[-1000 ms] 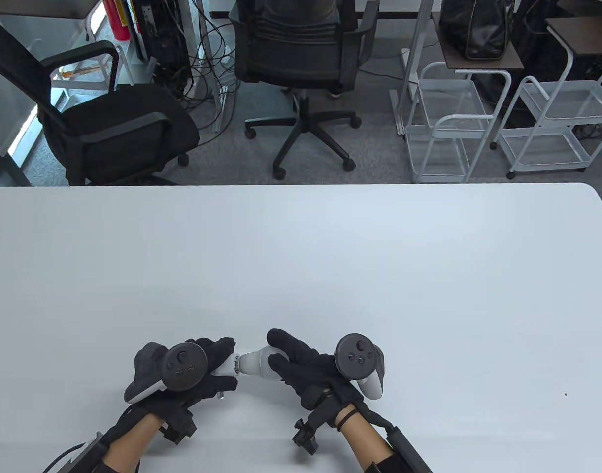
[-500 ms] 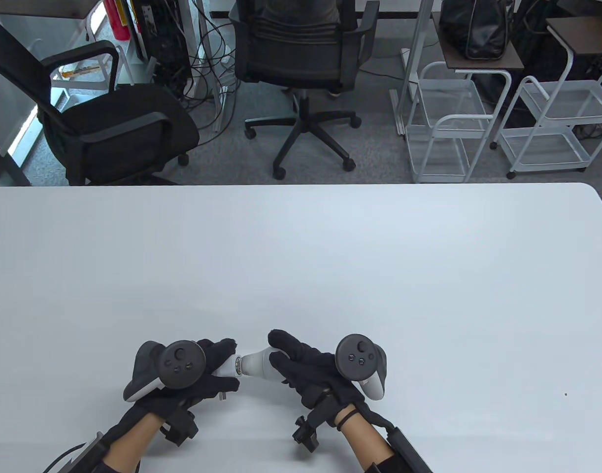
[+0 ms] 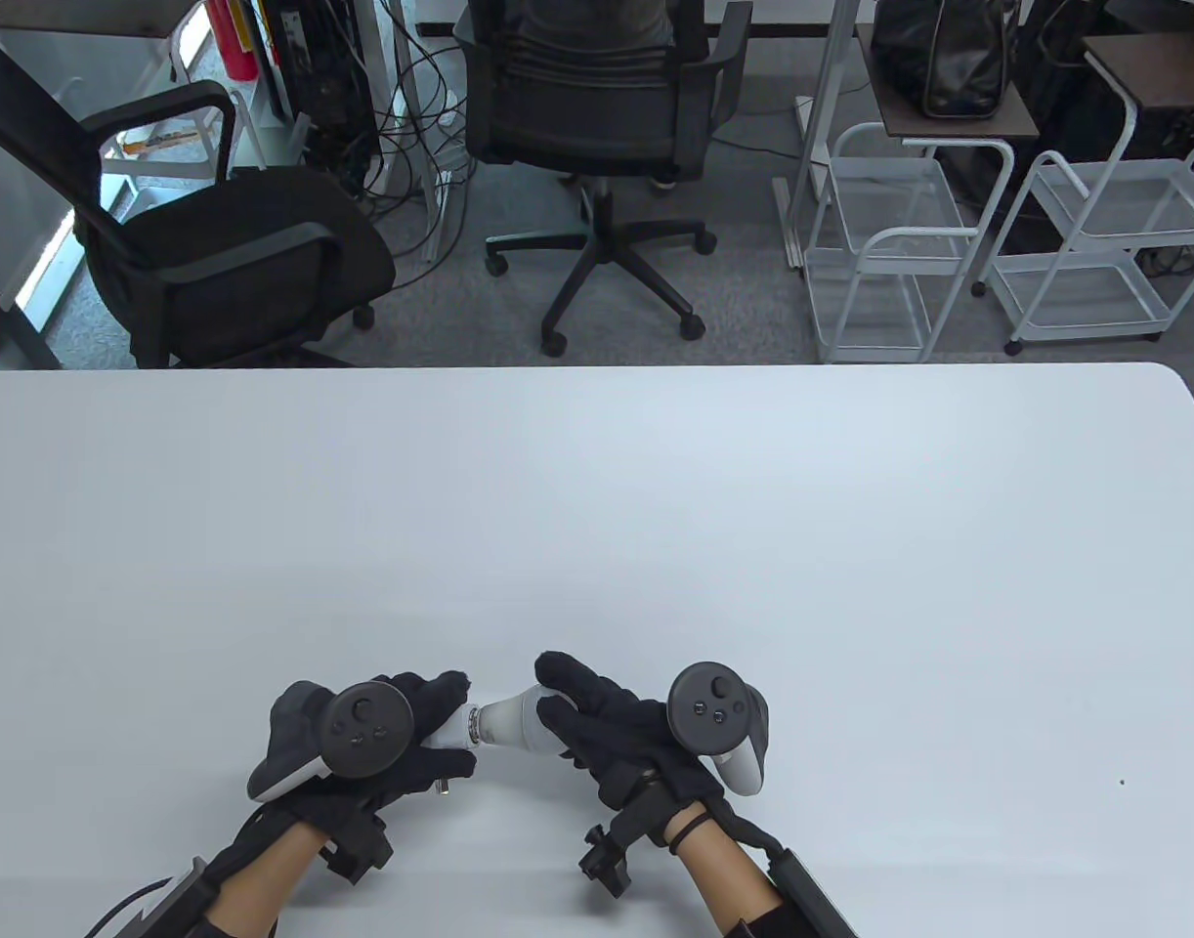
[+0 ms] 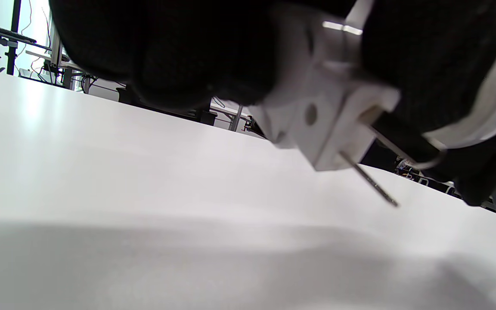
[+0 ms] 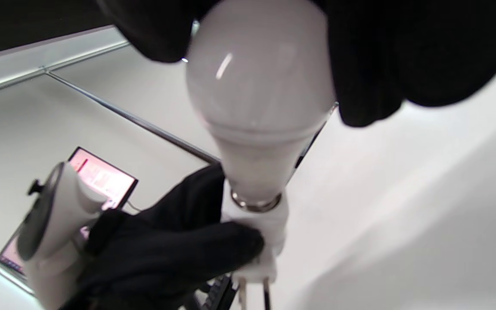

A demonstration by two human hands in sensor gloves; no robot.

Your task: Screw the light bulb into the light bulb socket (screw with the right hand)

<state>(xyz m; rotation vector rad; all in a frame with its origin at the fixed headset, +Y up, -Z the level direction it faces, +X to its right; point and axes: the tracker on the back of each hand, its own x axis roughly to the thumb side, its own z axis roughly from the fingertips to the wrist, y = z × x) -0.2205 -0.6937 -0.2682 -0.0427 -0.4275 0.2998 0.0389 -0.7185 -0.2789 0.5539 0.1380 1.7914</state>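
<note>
A white light bulb (image 3: pixel 507 721) lies sideways just above the table near its front edge, its metal base in a white plug-in socket (image 3: pixel 449 730). My left hand (image 3: pixel 421 723) grips the socket. My right hand (image 3: pixel 573 708) grips the bulb's round end. The right wrist view shows the bulb (image 5: pixel 256 99) under my fingers, its threaded base seated in the socket (image 5: pixel 261 232), with the left hand (image 5: pixel 175 254) around the socket. The left wrist view shows the socket's body (image 4: pixel 321 125) with two metal prongs sticking out towards the table.
The white table (image 3: pixel 597 508) spreads wide to the back and both sides. Behind its far edge stand two black office chairs (image 3: pixel 597 117) and white wire carts (image 3: pixel 890 244).
Both hands have kept their place and their hold. The right hand has shifted very slightly on the bulb.
</note>
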